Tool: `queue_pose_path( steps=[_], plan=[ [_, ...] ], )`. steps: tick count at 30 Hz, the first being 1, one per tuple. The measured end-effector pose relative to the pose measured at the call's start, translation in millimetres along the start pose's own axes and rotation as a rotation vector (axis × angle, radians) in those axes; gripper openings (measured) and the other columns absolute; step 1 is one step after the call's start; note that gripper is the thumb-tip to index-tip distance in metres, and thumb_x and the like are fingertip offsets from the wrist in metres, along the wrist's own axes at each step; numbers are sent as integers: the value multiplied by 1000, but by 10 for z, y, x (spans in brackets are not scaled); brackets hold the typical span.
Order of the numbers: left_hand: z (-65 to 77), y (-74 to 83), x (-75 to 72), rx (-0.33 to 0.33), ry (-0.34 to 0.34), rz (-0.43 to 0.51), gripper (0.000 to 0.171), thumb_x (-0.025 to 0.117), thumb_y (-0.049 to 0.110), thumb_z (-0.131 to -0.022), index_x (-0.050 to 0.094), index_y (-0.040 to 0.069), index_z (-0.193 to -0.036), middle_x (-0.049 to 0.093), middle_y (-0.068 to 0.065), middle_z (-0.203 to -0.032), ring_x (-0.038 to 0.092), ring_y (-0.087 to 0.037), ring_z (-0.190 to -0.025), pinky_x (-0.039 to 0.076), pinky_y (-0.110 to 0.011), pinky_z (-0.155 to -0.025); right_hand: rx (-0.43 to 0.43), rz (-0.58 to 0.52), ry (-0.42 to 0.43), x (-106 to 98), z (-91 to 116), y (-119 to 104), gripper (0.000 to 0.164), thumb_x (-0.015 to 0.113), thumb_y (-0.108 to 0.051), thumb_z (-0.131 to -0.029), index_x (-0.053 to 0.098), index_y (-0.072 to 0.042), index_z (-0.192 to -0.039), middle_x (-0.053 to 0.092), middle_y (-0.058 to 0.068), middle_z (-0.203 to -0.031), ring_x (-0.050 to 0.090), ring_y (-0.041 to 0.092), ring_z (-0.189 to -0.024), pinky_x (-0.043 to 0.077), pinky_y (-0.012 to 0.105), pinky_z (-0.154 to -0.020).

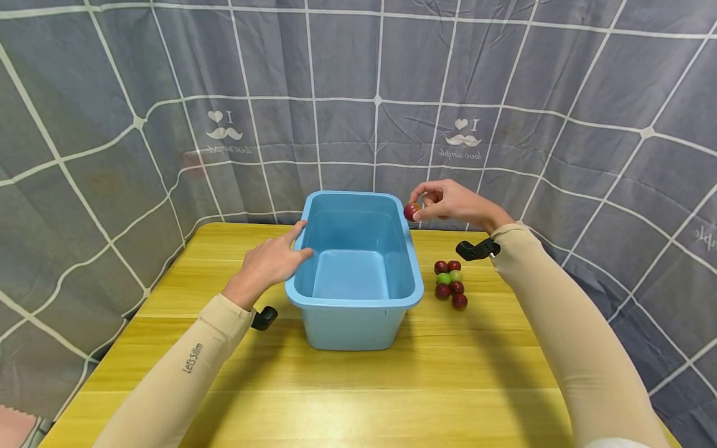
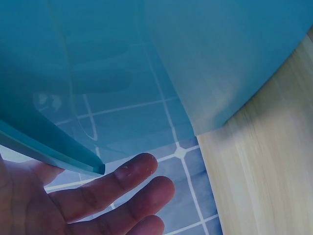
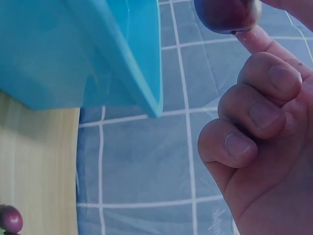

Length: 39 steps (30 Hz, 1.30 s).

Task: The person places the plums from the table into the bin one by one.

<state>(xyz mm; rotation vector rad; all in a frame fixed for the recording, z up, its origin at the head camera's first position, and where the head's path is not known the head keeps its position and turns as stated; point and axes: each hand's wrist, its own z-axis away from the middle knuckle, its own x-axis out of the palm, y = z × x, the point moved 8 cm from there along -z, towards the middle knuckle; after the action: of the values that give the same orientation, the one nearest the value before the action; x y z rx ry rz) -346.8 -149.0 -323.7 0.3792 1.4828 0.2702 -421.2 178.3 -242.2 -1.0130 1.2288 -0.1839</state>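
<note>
Grey cloth [image 1: 347, 68] with white grid lines, hanging behind and at both sides, creased. Heart-and-moustache prints [image 1: 463, 140] on it (lettering mirrored). Yellowish wood-grain tabletop [image 1: 448, 379], bright glare [image 1: 343, 426] toward near side. Pink patch [image 1: 14, 427], lower left corner.

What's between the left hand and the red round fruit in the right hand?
Light-blue rectangular plastic tub, in head view: left hand on one side's rim, fruit near the opposite.
</note>
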Motion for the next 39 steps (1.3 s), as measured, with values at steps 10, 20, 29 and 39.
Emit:
queue_pose_path(
  steps=[10, 20, 29, 39],
  plan=[
    [-5, -7, -9, -4, 11, -6, 76, 43, 59, -96, 11, 39, -162, 49, -18, -152, 62, -39, -108, 44, -42, -62, -55, 56, -51, 183, -281, -297, 37, 81, -36, -84, 67, -20, -115, 46, 5, -73, 40, 19, -63, 36, 31, -62],
    [-6, 20, -2, 4, 16, -9, 75, 42, 58, -97, 11, 38, -162, 53, -18, -148, 62, -38, -106, 43, -41, -61, -128, 106, -111, 398, -520, -563, 33, 80, -32, -85, 68, -20, -113, 45, 3, -69, 37, 18, -59, 33, 32, -62],
    [-13, 21, -13, 4, 33, -15, 74, 42, 58, -97, 12, 39, -162, 59, -17, -141, 62, -33, -92, 43, -41, -59, -104, 122, -144, 559, -726, -551, 31, 79, -24, -85, 68, -20, -113, 45, 2, -67, 38, 17, -59, 32, 31, -60],
    [5, 26, -3, -5, 26, -6, 75, 43, 57, -97, 12, 38, -162, 50, -17, -151, 62, -38, -108, 44, -42, -62, -36, 183, -174, 662, -844, -435, 31, 75, -20, -88, 69, -17, -118, 47, 2, -70, 41, 17, -63, 34, 32, -64]
  ],
)
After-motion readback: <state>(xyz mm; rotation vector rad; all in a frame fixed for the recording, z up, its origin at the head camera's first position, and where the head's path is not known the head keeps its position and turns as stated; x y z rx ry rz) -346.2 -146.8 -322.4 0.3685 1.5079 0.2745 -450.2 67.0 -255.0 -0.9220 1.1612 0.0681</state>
